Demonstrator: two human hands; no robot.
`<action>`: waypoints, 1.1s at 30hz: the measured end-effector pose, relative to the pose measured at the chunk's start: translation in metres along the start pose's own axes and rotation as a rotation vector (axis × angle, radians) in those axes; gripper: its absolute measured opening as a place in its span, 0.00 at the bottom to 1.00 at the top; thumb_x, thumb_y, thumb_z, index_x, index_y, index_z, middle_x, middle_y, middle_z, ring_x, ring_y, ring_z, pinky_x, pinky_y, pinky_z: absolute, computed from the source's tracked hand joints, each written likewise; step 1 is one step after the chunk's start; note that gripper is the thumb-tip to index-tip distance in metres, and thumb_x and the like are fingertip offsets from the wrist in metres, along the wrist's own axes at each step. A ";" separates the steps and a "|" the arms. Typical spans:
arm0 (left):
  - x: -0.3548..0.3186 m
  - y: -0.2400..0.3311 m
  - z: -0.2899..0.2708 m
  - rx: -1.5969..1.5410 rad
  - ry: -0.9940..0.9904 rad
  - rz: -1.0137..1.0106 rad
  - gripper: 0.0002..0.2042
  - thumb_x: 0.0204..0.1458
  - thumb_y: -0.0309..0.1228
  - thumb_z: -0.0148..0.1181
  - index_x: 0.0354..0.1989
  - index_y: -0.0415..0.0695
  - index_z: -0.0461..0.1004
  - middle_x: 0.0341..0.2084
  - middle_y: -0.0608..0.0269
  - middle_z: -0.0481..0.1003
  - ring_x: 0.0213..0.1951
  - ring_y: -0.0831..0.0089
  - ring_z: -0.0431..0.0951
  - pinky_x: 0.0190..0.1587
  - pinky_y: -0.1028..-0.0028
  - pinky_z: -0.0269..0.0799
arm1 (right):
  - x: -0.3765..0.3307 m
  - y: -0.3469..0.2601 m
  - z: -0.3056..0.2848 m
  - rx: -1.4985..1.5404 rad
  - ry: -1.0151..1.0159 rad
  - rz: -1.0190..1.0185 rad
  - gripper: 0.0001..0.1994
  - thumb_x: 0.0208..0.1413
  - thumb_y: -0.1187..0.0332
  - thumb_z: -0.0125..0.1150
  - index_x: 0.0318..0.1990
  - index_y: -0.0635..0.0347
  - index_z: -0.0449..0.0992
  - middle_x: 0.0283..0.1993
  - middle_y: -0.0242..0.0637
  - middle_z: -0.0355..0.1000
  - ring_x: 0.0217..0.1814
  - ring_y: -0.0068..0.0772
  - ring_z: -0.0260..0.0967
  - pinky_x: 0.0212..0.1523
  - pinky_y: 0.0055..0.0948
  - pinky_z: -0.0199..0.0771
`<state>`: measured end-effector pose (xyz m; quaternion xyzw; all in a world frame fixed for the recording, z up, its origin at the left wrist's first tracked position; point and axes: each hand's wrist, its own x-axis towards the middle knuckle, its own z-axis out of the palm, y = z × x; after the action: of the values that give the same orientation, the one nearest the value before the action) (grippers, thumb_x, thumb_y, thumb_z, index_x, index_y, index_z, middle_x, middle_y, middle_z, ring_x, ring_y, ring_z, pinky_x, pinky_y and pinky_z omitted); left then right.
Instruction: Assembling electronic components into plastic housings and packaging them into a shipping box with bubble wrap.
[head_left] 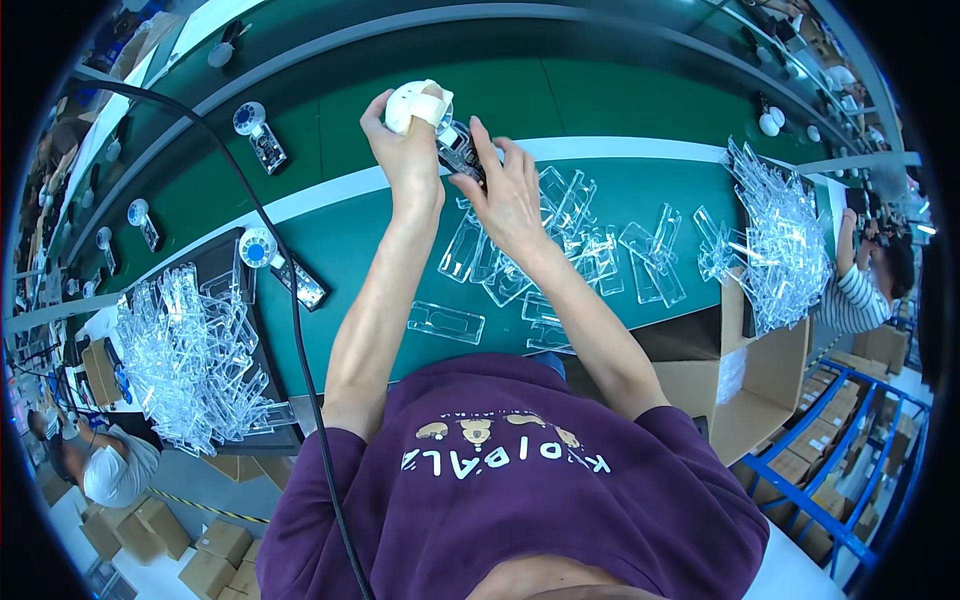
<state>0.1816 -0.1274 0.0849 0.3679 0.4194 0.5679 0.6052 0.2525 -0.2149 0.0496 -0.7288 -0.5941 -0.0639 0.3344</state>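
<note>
Well, device (457, 146) over white edging (630, 149)

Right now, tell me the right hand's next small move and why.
Probably steady the device's dark body between the right hand's thumb and index finger: both are right beside it, while the left hand holds the white round end.

So the green benchtop (335, 235) is carrying loads of clear plastic pieces (655, 255), mostly sprawling in a messy overlapping bunch. One loose clear piece (447, 323) is lying flat nearer the front edge. Over left, a dark gadget with a round white head (308, 287) is resting beside a black tray (265, 350) that's overflowing with similar clear bits.
</note>
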 end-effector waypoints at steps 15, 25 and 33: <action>-0.030 -0.003 -0.018 -0.249 -0.362 -0.186 0.18 0.52 0.32 0.55 0.49 0.34 0.66 0.43 0.53 0.72 0.46 0.66 0.73 0.51 0.70 0.66 | 0.005 0.004 -0.014 0.906 0.017 0.462 0.18 0.58 0.64 0.48 0.54 0.59 0.65 0.38 0.39 0.66 0.38 0.29 0.64 0.40 0.30 0.66; -0.083 -0.008 -0.009 0.307 -0.499 0.380 0.22 0.45 0.32 0.64 0.49 0.39 0.65 0.42 0.56 0.71 0.46 0.68 0.69 0.49 0.72 0.64 | 0.013 0.018 0.000 1.478 0.324 1.081 0.23 0.61 0.52 0.37 0.20 0.58 0.66 0.18 0.33 0.64 0.22 0.24 0.61 0.27 0.25 0.60; 0.036 -0.069 0.023 0.271 -0.323 0.152 0.10 0.48 0.29 0.59 0.36 0.35 0.74 0.30 0.60 0.75 0.32 0.76 0.74 0.38 0.75 0.70 | 0.000 0.101 -0.019 0.604 -0.063 0.852 0.19 0.56 0.53 0.48 0.27 0.63 0.71 0.22 0.40 0.70 0.28 0.34 0.68 0.30 0.31 0.65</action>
<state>0.2293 -0.0965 0.0264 0.5627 0.3606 0.4840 0.5648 0.3501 -0.2321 0.0225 -0.7784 -0.2468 0.2740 0.5080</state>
